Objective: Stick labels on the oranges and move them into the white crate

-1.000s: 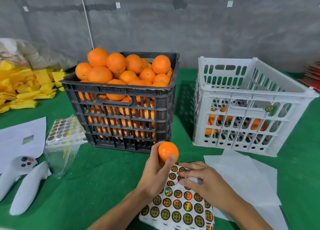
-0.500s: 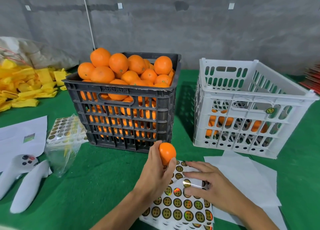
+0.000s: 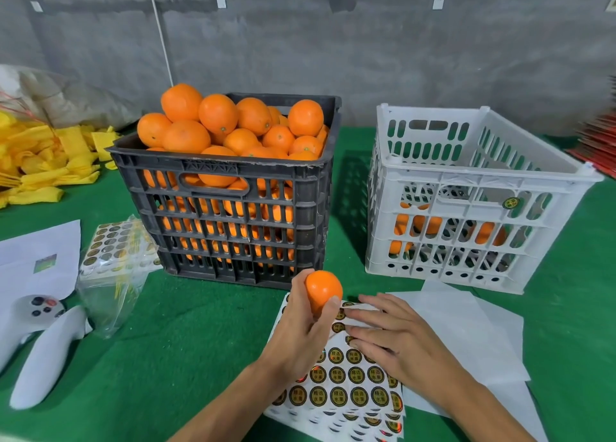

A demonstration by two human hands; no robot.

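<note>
Orange (image 3: 322, 290) grasped in our left hand (image 3: 301, 335), at 6 o'clock from the black crate (image 3: 230, 221). Right hand (image 3: 390, 336) rests flat, fingers straight, on the label sheet (image 3: 346, 391). We should peel one label cleanly by its edge. White crate (image 3: 466, 208) sits at 2 o'clock.

On the green table (image 3: 200, 335), the left hand (image 3: 300, 335) grips one orange (image 3: 322, 291) above a stack of label sheets (image 3: 346, 391), while the right hand (image 3: 393, 338) lies flat on the upper part of the sheets, its fingers (image 3: 363, 318) stretched toward the orange. Behind the hands a black crate (image 3: 233, 228) stands heaped with oranges (image 3: 230, 124), and to its right stands the white crate (image 3: 466, 201) with a few oranges at its bottom and a round label on its front wall. At left lie white controllers (image 3: 40, 348), a clear bag of label sheets (image 3: 113, 268), white paper (image 3: 36, 258) and yellow foam nets (image 3: 43, 161).
</note>
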